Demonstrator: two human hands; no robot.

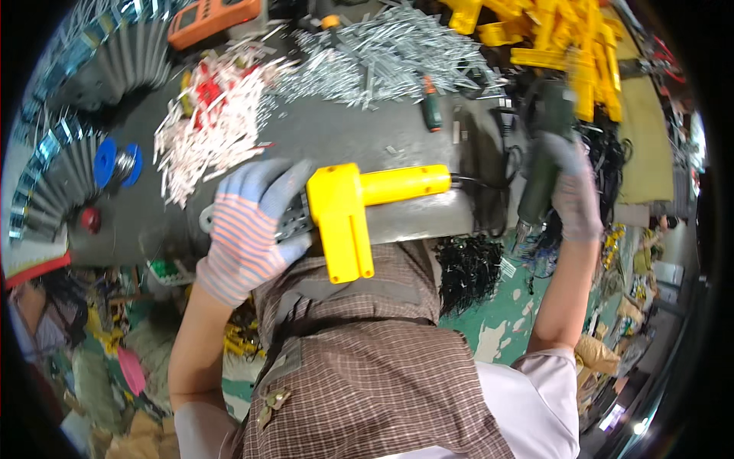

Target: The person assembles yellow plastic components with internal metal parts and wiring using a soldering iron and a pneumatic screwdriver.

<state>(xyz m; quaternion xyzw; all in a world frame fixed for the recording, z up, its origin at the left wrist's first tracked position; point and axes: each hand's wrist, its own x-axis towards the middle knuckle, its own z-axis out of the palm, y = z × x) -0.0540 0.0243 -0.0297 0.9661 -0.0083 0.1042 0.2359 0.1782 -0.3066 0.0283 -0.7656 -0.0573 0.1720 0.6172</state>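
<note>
"Yellow plastic tool casing with a straight bar handle (336, 206): where is it, and who has it?"

"At the bench's near edge, before the apron. The left hand (252, 222), in a striped glove, is curled closed round the grey perforated metal piece (294, 220) at its left side."

"And the right hand (575, 191)?"

"Blurred, but its fingers look wrapped round a dark green cylindrical power driver (540, 180), tip down, well apart from the casing."

"How far along?"

"Casing and metal piece appear put together, and a thin black cord (475, 182) leads from the handle's end. Fastening is probably what's left; I can't tell whether any screws are in."

"Farther out?"

"A heap of thin silvery metal pieces (405, 53) and a pile of yellow plastic parts (566, 34)."
</note>
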